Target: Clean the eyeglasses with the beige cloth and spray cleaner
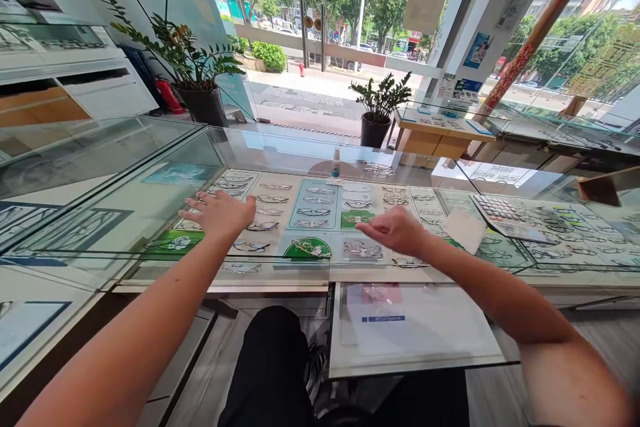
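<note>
My left hand (220, 213) is spread flat, palm down, over the left part of the glass display counter (280, 157). Nothing shows in its fingers. To its right, my right hand (397, 230) is closed, its fingers curled over the glass near a green card (356, 218). Whatever those fingers may hold is hidden. Rows of eyeglasses (320, 200) lie inside the counter, beneath the glass and between my hands. A pair of glasses (363, 249) rests just below my right hand. A pale cloth (465, 230) lies to the right of that hand.
A small spray bottle (336, 164) stands on the counter's far side. At the right lies a calculator (503, 213). An open drawer (420, 333) with papers juts out toward my lap. Potted plants (376, 123) stand beyond the counter, by the window.
</note>
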Action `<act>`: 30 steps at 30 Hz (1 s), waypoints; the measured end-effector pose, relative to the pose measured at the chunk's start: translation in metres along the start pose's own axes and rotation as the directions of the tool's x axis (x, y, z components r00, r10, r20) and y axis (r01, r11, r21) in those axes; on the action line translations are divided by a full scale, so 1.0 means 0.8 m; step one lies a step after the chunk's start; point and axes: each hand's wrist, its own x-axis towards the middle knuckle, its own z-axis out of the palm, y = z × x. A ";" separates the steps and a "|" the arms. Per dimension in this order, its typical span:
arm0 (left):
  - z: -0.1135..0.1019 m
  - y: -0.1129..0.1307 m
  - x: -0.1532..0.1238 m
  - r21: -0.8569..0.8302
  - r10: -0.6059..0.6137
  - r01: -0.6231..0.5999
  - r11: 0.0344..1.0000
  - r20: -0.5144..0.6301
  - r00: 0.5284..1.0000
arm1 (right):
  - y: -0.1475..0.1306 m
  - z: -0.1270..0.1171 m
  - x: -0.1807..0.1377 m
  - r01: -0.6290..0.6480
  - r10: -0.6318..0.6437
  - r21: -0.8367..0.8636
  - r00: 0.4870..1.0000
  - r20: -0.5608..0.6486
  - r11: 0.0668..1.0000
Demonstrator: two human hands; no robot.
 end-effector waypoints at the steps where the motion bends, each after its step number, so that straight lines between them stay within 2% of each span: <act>1: 0.000 0.000 0.001 0.005 -0.004 0.004 1.000 0.008 1.000 | 0.031 -0.014 0.020 -0.074 0.064 -0.115 0.994 -0.093 0.991; 2: 0.000 0.000 0.001 0.011 -0.011 0.010 1.000 0.012 1.000 | 0.063 -0.025 0.038 -0.162 0.122 -0.248 0.978 -0.170 0.955; 4: 0.001 0.000 0.003 0.023 -0.024 0.023 0.999 0.012 1.000 | 0.124 -0.041 0.070 -0.302 0.209 -0.523 0.950 -0.230 0.797; 8: 0.002 0.000 0.004 0.039 -0.022 0.023 0.999 -0.016 1.000 | 0.215 -0.050 0.113 -0.305 0.230 -0.625 0.952 -0.200 0.718; 13: 0.003 -0.002 0.004 0.045 -0.024 0.025 0.999 -0.008 1.000 | 0.275 -0.038 0.147 -0.241 0.251 -0.690 0.964 -0.089 0.682; 18: 0.007 -0.006 0.004 0.050 -0.015 0.016 0.999 -0.023 1.000 | 0.307 -0.017 0.166 -0.212 0.270 -0.715 0.962 -0.033 0.667; 22: 0.009 -0.007 0.005 0.041 -0.014 0.015 0.999 -0.035 0.999 | 0.320 -0.004 0.170 -0.214 0.270 -0.704 0.962 -0.033 0.677; 26: 0.010 -0.006 0.005 0.028 -0.021 0.022 0.999 -0.046 0.999 | 0.316 0.002 0.166 -0.230 0.252 -0.680 0.965 -0.069 0.696; 30: 0.010 -0.006 0.007 0.048 -0.028 0.030 0.998 -0.047 0.999 | 0.292 0.001 0.156 -0.242 0.220 -0.651 0.968 -0.118 0.719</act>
